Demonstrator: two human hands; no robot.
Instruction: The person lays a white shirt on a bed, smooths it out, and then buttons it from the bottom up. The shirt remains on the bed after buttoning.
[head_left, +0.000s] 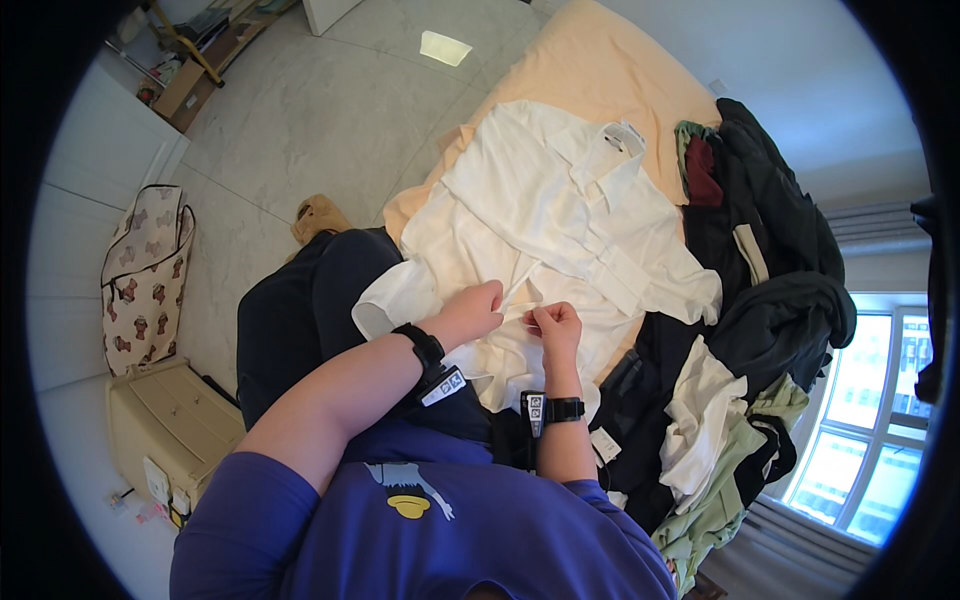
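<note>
A white collared shirt (517, 195) lies spread out in front of me, its collar (628, 161) at the far right and its lower part close to my lap. My left hand (478, 309) is closed on a fold of the shirt's front. Just to its right, my right hand (556, 324) pinches the white fabric between thumb and fingertips. What exactly sits between those fingertips is too small to tell. A cuff-like end (394, 300) of the shirt rests by my left forearm, over my dark trousers (307, 292).
The shirt lies on a bed with a peach sheet (592, 60). Dark clothes (780, 225) are heaped on the right, with white (701, 420) and green garments (720, 480) nearer me. To the left stand a beige storage box (172, 420) and a bear-patterned bag (146, 285).
</note>
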